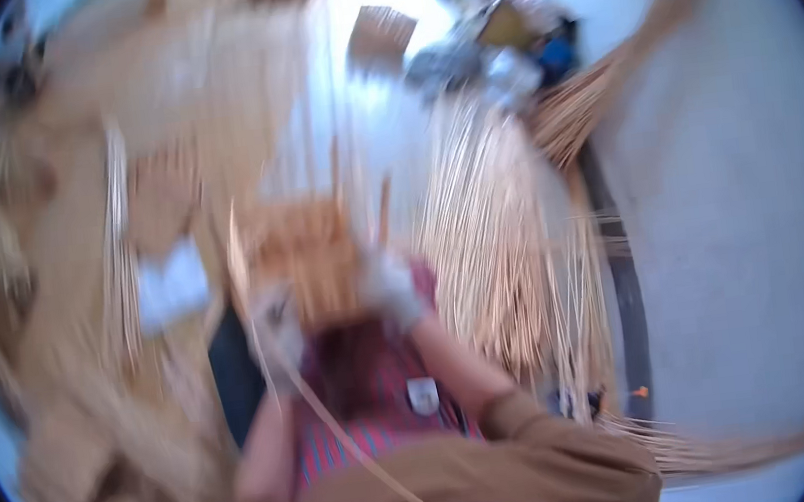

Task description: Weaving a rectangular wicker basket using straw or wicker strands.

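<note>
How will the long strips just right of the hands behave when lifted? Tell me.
The strips look thin for their length, so they would probably flex and sag toward the ends. Being slender, each is likely light. They lie side by side in a fan, so a handful may well slip and splay apart.

Brown box (pixel 381 39), plastic bags (pixel 445 65), pale floor (pixel 728 243)

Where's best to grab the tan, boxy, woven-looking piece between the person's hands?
Probably by its left and right sides, one hand from each: the woven-looking piece has a blocky outline, with the left hand at its near left corner and the right hand at its right side. I'd avoid the far right corner, where two slim brown sticks show. Blur hides finer detail.
</note>
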